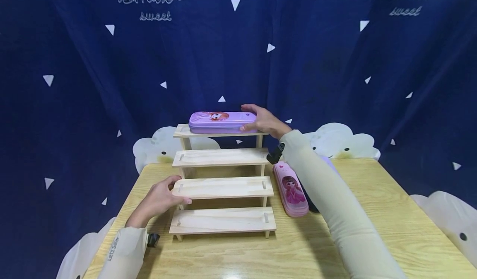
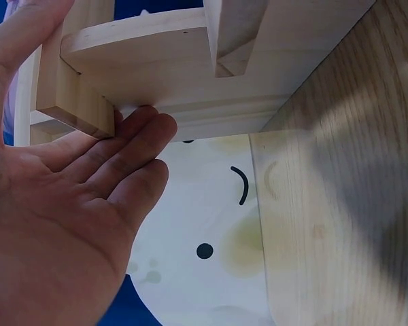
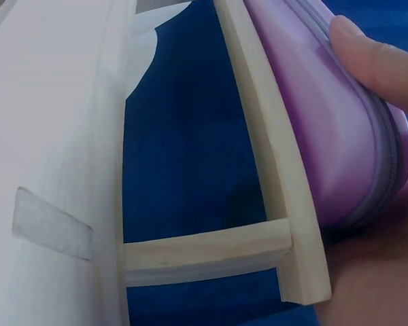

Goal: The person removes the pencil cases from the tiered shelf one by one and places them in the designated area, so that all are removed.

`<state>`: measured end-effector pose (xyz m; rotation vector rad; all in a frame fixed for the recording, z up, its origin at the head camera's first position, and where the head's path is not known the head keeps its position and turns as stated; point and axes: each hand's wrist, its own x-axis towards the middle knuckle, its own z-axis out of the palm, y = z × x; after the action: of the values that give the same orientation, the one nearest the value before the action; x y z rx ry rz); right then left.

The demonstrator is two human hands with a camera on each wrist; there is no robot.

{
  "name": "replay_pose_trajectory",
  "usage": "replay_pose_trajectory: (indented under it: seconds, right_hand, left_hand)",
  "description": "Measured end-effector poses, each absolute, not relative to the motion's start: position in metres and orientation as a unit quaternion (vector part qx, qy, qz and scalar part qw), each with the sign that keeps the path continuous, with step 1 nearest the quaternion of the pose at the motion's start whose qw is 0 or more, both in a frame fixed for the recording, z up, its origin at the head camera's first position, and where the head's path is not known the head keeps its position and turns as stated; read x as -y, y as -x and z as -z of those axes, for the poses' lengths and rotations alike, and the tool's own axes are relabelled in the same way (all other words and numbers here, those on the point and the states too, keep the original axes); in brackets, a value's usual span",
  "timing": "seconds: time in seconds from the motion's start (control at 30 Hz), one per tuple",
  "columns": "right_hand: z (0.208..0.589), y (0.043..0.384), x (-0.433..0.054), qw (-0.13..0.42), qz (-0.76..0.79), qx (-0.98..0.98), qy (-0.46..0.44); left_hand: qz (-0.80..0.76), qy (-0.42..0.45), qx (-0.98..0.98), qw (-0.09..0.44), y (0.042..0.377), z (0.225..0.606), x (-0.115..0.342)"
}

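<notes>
A purple pencil case (image 1: 218, 117) with a cartoon girl on its lid lies lengthwise along the top step of a wooden tiered rack (image 1: 223, 186). My right hand (image 1: 262, 121) grips the case's right end, thumb at the front side and fingers behind. In the right wrist view, the thumb (image 3: 377, 64) presses near the zipper of the purple case (image 3: 313, 102). My left hand (image 1: 158, 198) holds the left end of the second step from the bottom. Seen from the left wrist, its fingers (image 2: 132, 153) reach under that step, beside a wooden upright (image 2: 75, 98).
On the wooden table (image 1: 372, 212), a pink pencil case (image 1: 292, 190) with a princess picture lies right of the rack. Darker and purple cases beside it are mostly hidden by my right sleeve (image 1: 335, 200). A dark blue curtain (image 1: 208, 55) hangs behind the table.
</notes>
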<state>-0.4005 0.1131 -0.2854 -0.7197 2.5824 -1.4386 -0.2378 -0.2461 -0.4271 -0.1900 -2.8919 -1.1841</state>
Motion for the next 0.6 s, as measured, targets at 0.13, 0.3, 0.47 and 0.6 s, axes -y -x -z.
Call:
replay_pose_trajectory:
  seconds: [0.13,0.3,0.47,0.6]
  right_hand:
    - [0.285,0.397,-0.113,0.064,0.481,-0.845,0.224]
    - [0.286,0.394,-0.114,0.054,0.480,-0.851,0.207]
    - [0.287,0.384,-0.115,0.022,0.477,-0.856,0.199]
    - [0.285,0.371,-0.120,0.002,0.474,-0.859,0.194]
  left_hand:
    - [0.375,0.066,0.925,0.008,0.236,0.426,0.247]
    - [0.370,0.068,0.927,0.008,0.236,0.426,0.247]
    - [0.375,0.064,0.925,0.003,0.236,0.426,0.246]
    - [0.380,0.062,0.923,-0.001,0.237,0.426,0.247]
